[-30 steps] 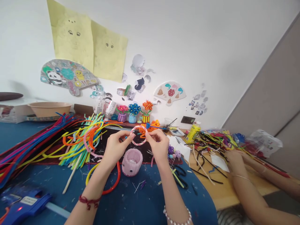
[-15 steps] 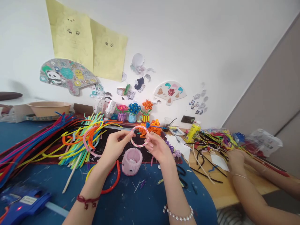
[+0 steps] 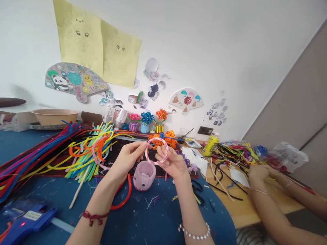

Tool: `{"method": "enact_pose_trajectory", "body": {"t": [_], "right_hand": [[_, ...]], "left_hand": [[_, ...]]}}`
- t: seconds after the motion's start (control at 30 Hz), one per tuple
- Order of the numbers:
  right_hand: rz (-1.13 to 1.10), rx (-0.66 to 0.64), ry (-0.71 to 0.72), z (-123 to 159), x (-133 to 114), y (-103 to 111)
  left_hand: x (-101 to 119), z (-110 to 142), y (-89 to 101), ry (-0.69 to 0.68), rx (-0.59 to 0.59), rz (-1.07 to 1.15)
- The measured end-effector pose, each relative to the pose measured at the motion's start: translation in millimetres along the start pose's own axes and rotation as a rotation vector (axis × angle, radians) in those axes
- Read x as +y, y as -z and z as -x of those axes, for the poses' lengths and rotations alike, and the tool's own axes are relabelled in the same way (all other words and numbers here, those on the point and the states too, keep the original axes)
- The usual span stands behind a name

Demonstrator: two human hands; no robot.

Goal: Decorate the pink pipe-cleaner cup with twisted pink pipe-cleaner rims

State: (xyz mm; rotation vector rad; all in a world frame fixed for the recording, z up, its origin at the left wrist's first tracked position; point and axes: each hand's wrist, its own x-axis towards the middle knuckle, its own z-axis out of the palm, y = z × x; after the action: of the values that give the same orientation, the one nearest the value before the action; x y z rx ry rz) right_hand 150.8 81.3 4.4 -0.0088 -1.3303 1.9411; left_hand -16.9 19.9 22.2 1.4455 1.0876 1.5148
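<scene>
Twisted pink-and-white ring [image 3: 167, 148] was pinched at ten o'clock by left hand [image 3: 129, 153], gripped at four by right hand [image 3: 173, 162]. Pink cup [image 3: 144, 180] was noted at seven o'clock from ring, left hand nearer.

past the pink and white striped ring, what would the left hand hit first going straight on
Beyond the pink and white striped ring it pinches, the left hand would probably meet the bright orange looped flowers first, though depth is unclear; the right hand is close by.
</scene>
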Motion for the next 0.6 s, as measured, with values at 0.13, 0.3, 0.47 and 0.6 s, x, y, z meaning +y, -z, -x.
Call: {"method": "enact_pose_trajectory", "body": {"t": [0.13, 0.3, 0.47, 0.6], "right_hand": [[0.017, 0.034, -0.007, -1, 0, 1], [0.052, 0.032, -0.070, -2, 0, 3], [0.087, 0.010, -0.181, -1, 2, 8], [0.115, 0.034, -0.212, 0, -1, 4]], "left_hand": [[-4, 0, 1.6, -0.026, 0.057, 0.049], [-2, 2, 6.6, -0.099, 0.096, 0.060], [6, 4, 8.1, -0.138, -0.067, -0.133], [10, 6, 6.1, -0.196, -0.126, -0.269]]}}
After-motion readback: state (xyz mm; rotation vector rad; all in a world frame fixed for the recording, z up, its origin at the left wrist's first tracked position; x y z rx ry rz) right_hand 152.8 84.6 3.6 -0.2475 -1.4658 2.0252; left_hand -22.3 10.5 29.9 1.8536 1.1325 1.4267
